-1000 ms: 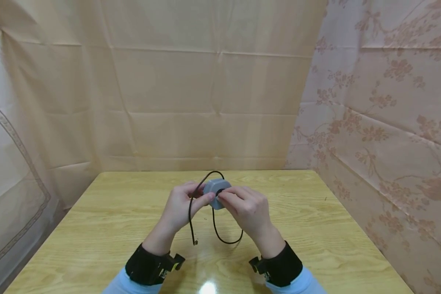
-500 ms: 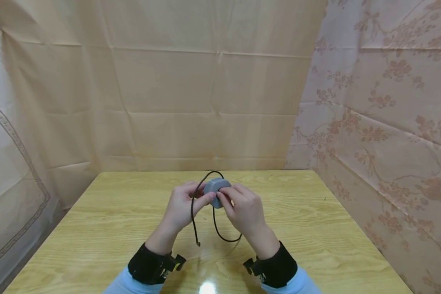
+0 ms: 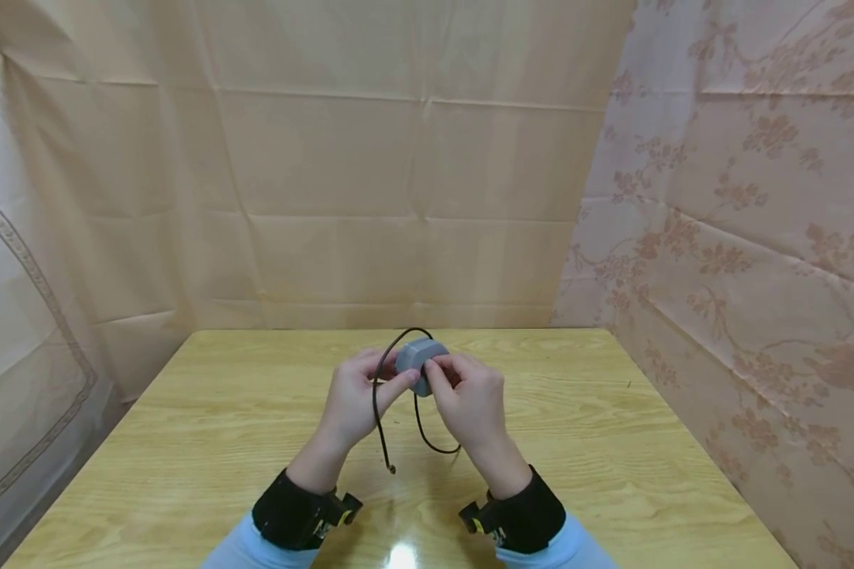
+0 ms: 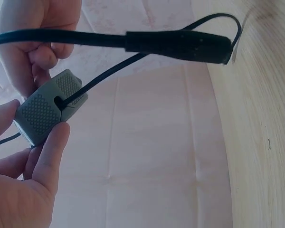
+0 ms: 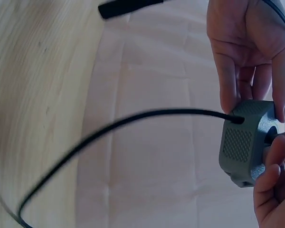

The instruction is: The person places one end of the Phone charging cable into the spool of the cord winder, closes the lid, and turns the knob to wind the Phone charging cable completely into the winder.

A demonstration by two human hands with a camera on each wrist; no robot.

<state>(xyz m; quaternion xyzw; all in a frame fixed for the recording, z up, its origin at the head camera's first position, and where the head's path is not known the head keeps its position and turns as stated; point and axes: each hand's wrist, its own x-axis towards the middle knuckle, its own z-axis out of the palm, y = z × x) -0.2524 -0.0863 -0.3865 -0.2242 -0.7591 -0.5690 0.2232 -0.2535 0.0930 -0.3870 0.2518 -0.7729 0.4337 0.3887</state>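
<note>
Above the table, a small grey cable winder (image 3: 417, 356) with faceted, textured sides sits between both hands. My left hand (image 3: 356, 393) holds its left side, thumb in front and fingers behind. From the right, my right hand (image 3: 475, 399) pinches the dark centre piece (image 5: 271, 135) on its face, which the fingers partly hide. A thin black cable (image 5: 109, 127) runs out through holes in the winder's sides. One length arcs over my left hand and ends in a black plug (image 4: 180, 45); the other hangs in a loop below the winder.
The light wood table (image 3: 256, 474) spreads below the hands. A beige cloth (image 3: 327, 197) hangs behind it and a floral cloth (image 3: 754, 237) at the right. Black bands with small cameras circle both wrists.
My right hand has turned and shifted left at the winder's face. The lower cable loop has become shorter and its bottom has risen. The plug end has swung slightly right.
</note>
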